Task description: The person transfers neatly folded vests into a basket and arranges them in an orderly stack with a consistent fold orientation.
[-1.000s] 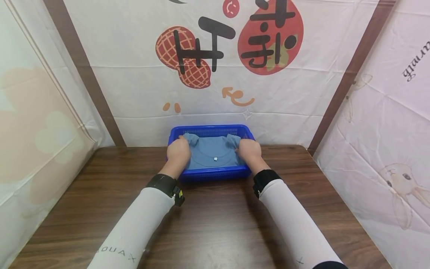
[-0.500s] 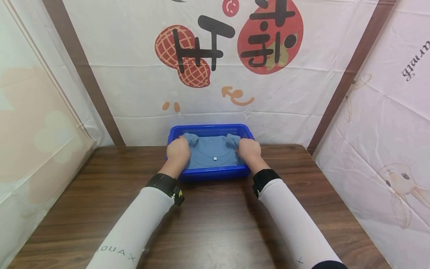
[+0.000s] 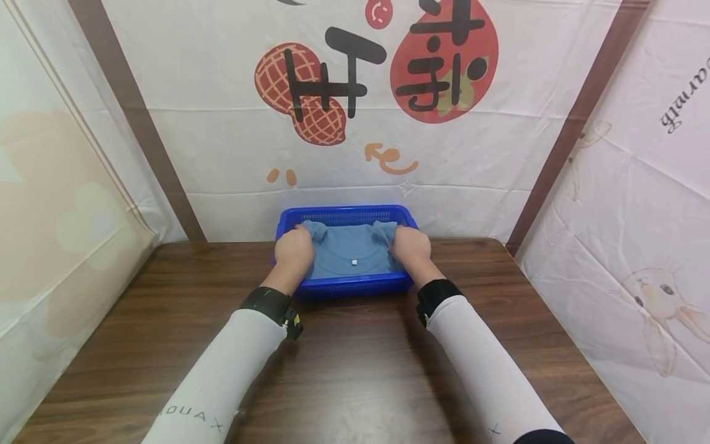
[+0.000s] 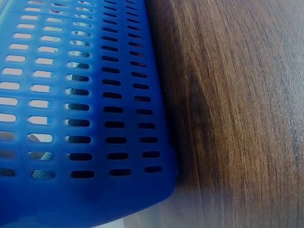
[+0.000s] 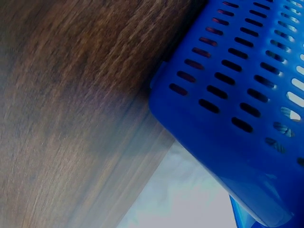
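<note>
A light blue T-shirt [image 3: 350, 250] lies in a blue plastic basket [image 3: 355, 287] at the back of the table. Its curved neckline seam and a small white tag [image 3: 354, 263] face up. My left hand [image 3: 294, 251] grips the shirt's bunched left edge, over the basket's left end. At the opposite end my right hand [image 3: 412, 246] holds the bunched right edge the same way, fingertips against the fabric. Both hands cover parts of the basket's end rims. Neither wrist view shows the hands, only the slotted basket wall [image 4: 95, 123] and the table.
Brown wood-grain table [image 3: 355, 370] lies around and in front of the basket. A white printed cloth wall [image 3: 238, 154] stands close behind it, with cloth walls at both sides. Each wrist wears a black band, such as the left wristband [image 3: 266, 305].
</note>
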The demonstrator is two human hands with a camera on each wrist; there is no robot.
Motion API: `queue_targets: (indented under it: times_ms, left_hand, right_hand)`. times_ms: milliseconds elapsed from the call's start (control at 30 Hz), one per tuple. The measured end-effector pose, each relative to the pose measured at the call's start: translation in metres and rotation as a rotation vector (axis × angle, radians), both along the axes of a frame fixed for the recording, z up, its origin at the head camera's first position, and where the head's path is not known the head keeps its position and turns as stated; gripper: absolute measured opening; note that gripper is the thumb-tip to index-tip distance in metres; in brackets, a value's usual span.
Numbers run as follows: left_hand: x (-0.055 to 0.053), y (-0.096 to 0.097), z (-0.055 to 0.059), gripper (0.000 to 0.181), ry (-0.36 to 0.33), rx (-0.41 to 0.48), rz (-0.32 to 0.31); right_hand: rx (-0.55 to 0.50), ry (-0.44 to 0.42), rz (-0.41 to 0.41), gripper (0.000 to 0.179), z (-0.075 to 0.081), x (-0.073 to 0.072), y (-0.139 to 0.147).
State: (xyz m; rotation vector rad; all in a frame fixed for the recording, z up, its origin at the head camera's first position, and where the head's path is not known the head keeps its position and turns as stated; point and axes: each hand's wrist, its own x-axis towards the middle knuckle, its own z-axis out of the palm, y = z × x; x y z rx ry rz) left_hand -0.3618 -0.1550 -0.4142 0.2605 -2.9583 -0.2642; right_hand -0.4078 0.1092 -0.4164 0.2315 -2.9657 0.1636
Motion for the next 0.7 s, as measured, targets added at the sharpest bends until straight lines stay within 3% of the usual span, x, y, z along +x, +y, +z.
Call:
queue_targets:
  times_ms: [167, 267, 700]
  left_hand:
    - [0.0002, 0.0002, 0.0002, 0.063, -0.003, 0.021, 0.011]
    - [0.001, 0.001, 0.0013, 0.066, -0.004, 0.035, 0.014]
    - [0.0005, 0.0014, 0.0004, 0.069, -0.026, 0.049, -0.006]
  right_hand:
    - [-0.033, -0.011, -0.029, 0.061, -0.0021, -0.0041, 0.0]
    - [-0.063, -0.014, -0.044, 0.069, -0.0023, -0.0054, 0.0007]
    - [-0.216, 0.008, -0.028, 0.067, 0.0043, -0.0001, 0.0032]
